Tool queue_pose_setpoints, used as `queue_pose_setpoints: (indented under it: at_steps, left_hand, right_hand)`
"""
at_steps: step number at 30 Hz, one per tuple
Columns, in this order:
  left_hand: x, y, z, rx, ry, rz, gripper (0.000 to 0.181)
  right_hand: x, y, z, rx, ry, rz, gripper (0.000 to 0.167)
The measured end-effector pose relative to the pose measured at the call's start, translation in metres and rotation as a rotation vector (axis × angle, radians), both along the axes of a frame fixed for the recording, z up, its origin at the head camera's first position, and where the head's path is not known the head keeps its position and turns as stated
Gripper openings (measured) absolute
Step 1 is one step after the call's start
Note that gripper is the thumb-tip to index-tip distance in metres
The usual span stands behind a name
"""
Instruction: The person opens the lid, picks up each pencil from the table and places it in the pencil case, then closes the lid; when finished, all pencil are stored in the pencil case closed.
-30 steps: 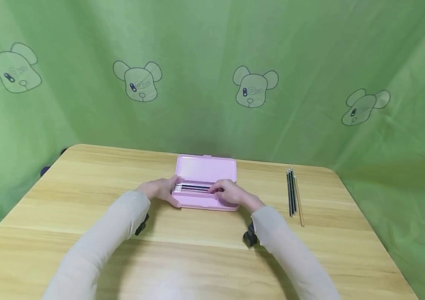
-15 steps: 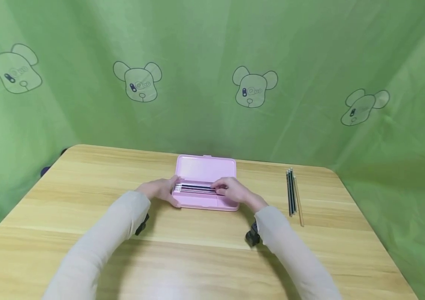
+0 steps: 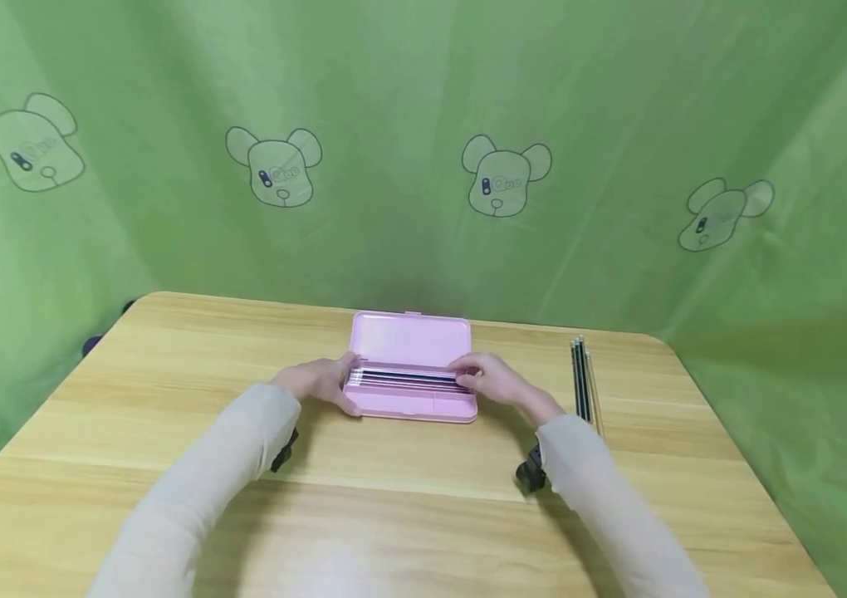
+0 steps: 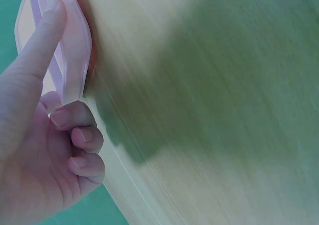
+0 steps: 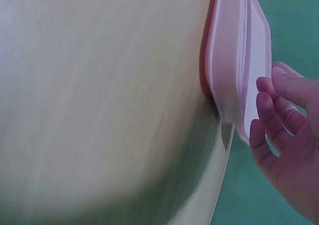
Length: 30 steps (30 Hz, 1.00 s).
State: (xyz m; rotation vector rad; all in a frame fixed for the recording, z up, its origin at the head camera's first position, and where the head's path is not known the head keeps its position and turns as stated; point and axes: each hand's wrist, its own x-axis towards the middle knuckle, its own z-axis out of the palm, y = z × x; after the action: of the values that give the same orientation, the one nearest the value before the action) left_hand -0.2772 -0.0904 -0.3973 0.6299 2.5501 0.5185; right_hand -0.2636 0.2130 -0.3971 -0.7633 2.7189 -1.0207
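Observation:
A pink pencil case [image 3: 394,405] lies with its lid [image 3: 412,339] raised at the back of the table. Several pencils [image 3: 401,379] lie lengthwise in its rear compartment. My left hand [image 3: 319,384] grips the case's left end; in the left wrist view its thumb [image 4: 47,31] lies along the case and the other fingers are bent. My right hand [image 3: 494,380] is at the case's right end, fingertips by the pencils' ends. Seen in the right wrist view, its loosely bent fingers [image 5: 269,110] hold nothing visible. Whether they touch the case cannot be told.
On the wooden table [image 3: 394,515], to the right of the case, lie several dark pencils [image 3: 582,386] and a tan stick-like one [image 3: 594,390], partly hidden by my right sleeve [image 3: 603,490]. A green curtain [image 3: 394,249] hangs behind the table.
My right hand has slid rightward from over the pencils to the case's right end, uncovering more of their length. My left hand has stayed on the left end.

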Motion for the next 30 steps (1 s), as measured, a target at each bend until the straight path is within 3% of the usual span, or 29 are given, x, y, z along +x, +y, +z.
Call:
queue_pose_setpoints:
  at_steps: [14, 30]
  left_hand:
    - [0.000, 0.004, 0.004, 0.006, 0.007, -0.035, 0.094]
    - [0.002, 0.002, 0.003, -0.014, -0.005, -0.024, 0.094]
  right_hand:
    - [0.008, 0.055, 0.007, 0.002, 0.006, -0.136, 0.030]
    - [0.018, 0.116, 0.014, 0.083, 0.053, -0.170, 0.028]
